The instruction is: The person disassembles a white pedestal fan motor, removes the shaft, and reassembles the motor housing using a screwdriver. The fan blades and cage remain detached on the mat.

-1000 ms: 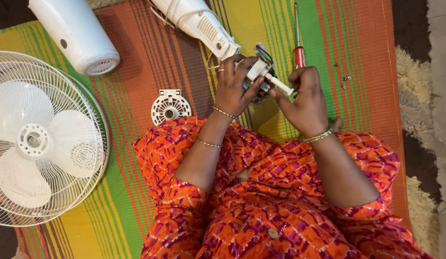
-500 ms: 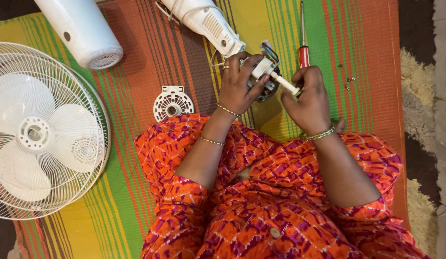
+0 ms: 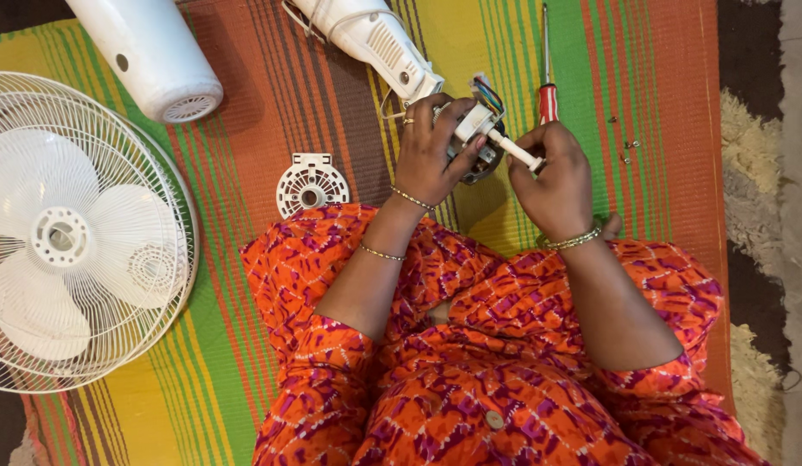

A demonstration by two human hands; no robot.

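Now both hands (image 3: pixel 496 164) on fan motor (image 3: pixel 480 136)

The mat (image 3: pixel 271 112) was striped in orange, green, yellow and brown. The fan cage (image 3: pixel 82 233), round cover (image 3: pixel 310 183) and housings were white. The screwdriver (image 3: pixel 548 102) had a red handle. The clothing (image 3: pixel 505 380) was orange with a magenta pattern.

We log a single head-worn view, facing steeply down and close over the lap. Both hands sit upper centre; striped mat (image 3: pixel 643 103) fills the frame beyond them.
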